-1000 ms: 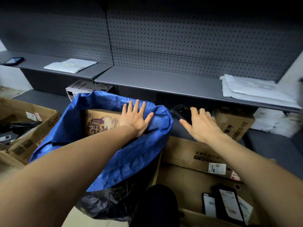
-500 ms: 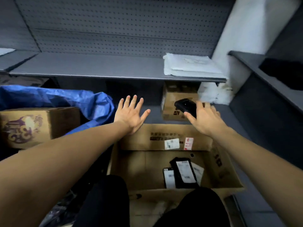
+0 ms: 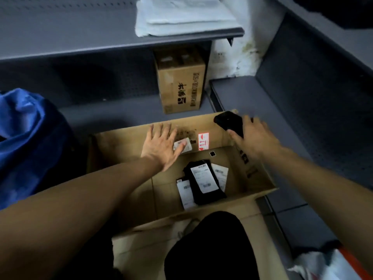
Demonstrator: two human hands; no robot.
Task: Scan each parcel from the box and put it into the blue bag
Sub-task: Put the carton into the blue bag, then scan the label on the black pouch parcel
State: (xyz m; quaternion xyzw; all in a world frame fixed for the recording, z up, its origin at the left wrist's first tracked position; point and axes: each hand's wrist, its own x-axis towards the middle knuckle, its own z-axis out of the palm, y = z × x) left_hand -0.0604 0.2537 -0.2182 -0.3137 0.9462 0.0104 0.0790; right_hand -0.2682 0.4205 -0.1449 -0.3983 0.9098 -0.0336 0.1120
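An open cardboard box (image 3: 121,142) stands in front of me. On its floor lie a black parcel (image 3: 203,182) with a white label and flat white-labelled parcels (image 3: 185,194) beside it. My left hand (image 3: 161,146) hovers over the box's far flap, fingers spread and holding nothing. My right hand (image 3: 254,138) holds a black scanner (image 3: 229,122) above the box's far right corner. The blue bag (image 3: 24,138) bulges at the left edge.
A brown carton (image 3: 181,83) stands under the grey shelf (image 3: 80,37), which carries folded white bags (image 3: 185,15). A second grey shelf (image 3: 302,110) runs along the right. White and orange wrapping (image 3: 331,263) lies at the bottom right. My dark-clothed knees (image 3: 210,249) are near the box.
My view has swung right and down, from the blue bag to the open box. My left hand left the bag and moved over the box; my right hand still holds the scanner.
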